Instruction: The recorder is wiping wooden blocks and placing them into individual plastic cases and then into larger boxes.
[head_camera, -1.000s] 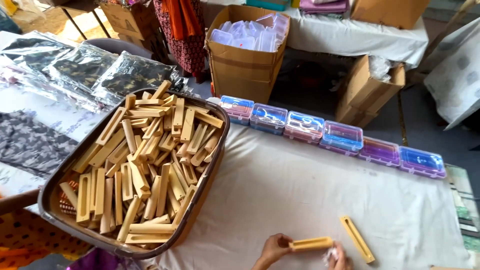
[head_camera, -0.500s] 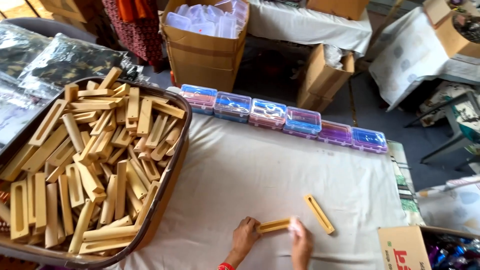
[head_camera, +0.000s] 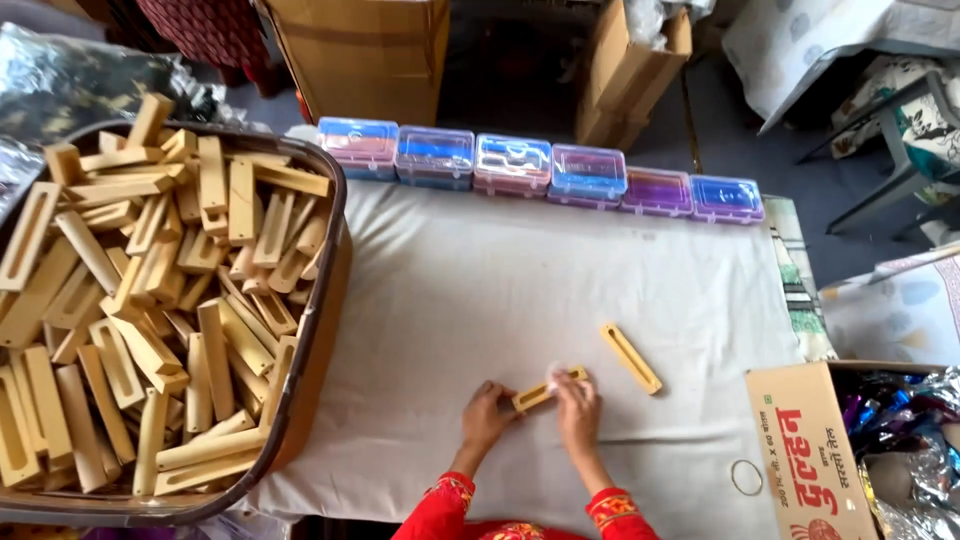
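My left hand (head_camera: 487, 411) and my right hand (head_camera: 577, 402) hold one slotted wooden piece (head_camera: 546, 390) between them, low on the white cloth-covered table (head_camera: 480, 290). The right hand also pinches a small white wad against the piece's right end. A second slotted wooden piece (head_camera: 631, 358) lies on the cloth just right of my hands. Both sleeves are red with patterned cuffs.
A large dark tray (head_camera: 318, 300) heaped with many more wooden pieces fills the left. Several clear plastic boxes (head_camera: 530, 165) with coloured contents line the table's far edge. An open cardboard box (head_camera: 810, 450) sits at the right front, a thin ring (head_camera: 746, 477) beside it. More cartons stand beyond the table.
The view has tilted down and closer. My hands still hold the wooden piece, now tilted with its right end raised, and a white wad shows at my right fingertips.
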